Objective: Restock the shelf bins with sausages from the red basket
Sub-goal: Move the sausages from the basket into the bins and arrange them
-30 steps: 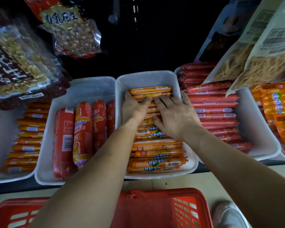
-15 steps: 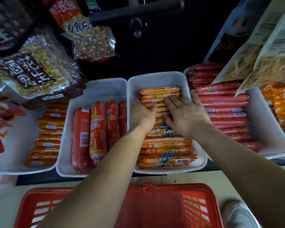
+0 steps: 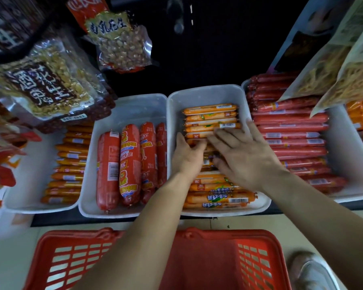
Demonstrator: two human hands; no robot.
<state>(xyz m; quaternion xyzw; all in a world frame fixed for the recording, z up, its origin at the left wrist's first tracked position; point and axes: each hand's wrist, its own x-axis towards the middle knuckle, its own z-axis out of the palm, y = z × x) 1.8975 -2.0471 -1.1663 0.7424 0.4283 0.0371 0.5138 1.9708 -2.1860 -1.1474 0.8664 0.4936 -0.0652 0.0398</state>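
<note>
A white shelf bin (image 3: pixel 205 94) in the middle holds a row of orange sausages (image 3: pixel 210 118). Both my hands rest on that row. My left hand (image 3: pixel 187 155) lies on the sausages near the bin's left wall, fingers curled down onto them. My right hand (image 3: pixel 241 155) lies flat with fingers spread, pressing on the sausages at the middle and right. The sausages under my hands are hidden. The red basket (image 3: pixel 218 258) sits below the shelf edge; my arms cover much of it, and no sausages show in it.
Left of the middle bin, another bin (image 3: pixel 132 105) holds thick red sausages (image 3: pixel 128 164). A far-left bin (image 3: pixel 29 185) has thin orange sausages. A right bin (image 3: pixel 348 164) holds long red sausages (image 3: pixel 291 130). Snack bags (image 3: pixel 46 86) hang overhead at left and right. A shoe (image 3: pixel 312 273) is at bottom right.
The view shifted slightly. Both hands stayed on the orange sausages in the middle bin, sliding a little toward its back; my right fingers reach further left.
</note>
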